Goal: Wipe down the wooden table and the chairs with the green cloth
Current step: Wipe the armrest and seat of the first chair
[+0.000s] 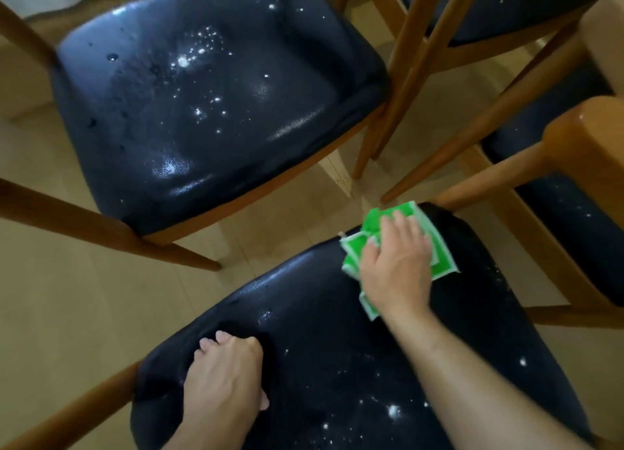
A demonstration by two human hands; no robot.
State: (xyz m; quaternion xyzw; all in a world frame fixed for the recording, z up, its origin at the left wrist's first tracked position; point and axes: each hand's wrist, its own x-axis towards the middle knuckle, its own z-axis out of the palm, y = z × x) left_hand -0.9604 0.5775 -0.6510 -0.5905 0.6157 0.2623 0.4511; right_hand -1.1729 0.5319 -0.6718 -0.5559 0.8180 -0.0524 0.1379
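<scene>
right hand (396, 267) lies flat on crumpled green cloth (442, 260) at 2 o'clock of glossy padded seat (337, 314); left hand (224, 378), fingers curled, presses seat

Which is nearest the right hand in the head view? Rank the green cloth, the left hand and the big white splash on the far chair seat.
1. green cloth, directly under the right hand.
2. left hand, on the near seat's left edge.
3. white splash, up left on the far chair seat.
</scene>
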